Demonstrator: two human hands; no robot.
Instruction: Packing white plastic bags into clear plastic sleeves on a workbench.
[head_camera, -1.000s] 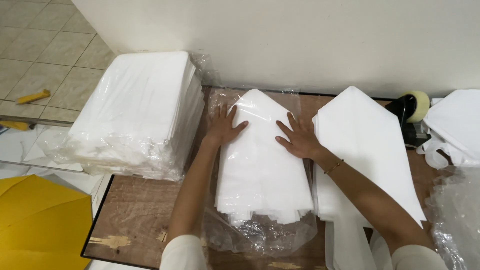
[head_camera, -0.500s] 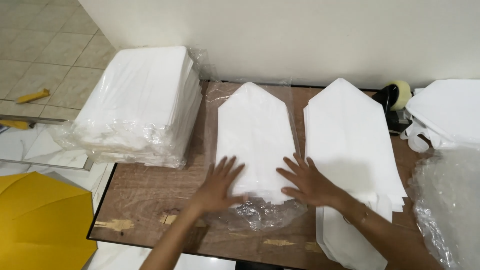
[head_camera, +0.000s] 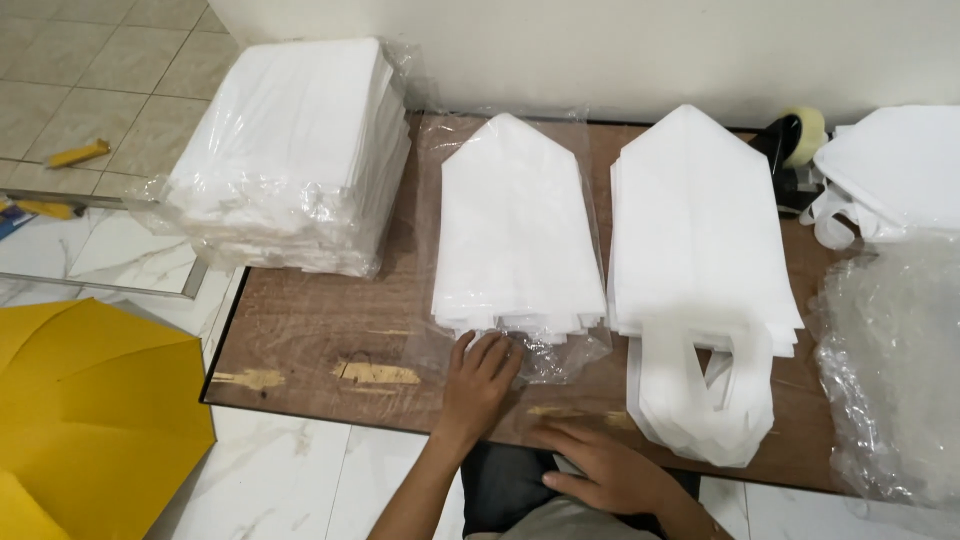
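So the left hand is lying flat, fingers spread, on the open end of the clear plastic sleeve that's wrapped around the middle stack of white bags. It's not gripping anything, just pressing the loose plastic down against the wooden board, which I'd guess keeps the sleeve from sliding around. The right hand is lower down near the board's front edge, palm down, fingers loosely stretched and holding nothing, pretty much resting there.

The bagged stack sits just past the left fingertips, pointed end facing the wall, so the hand is at its near, open end and touching only plastic, not really the bags themselves as far as I can tell.

Right beside it there's a second stack of white bags with no wrap and the handles hanging toward the person. On the left is a big wrapped bundle hanging off the board's corner. A tape dispenser is up by the wall, crumpled plastic at the far right, and a yellow umbrella on the floor
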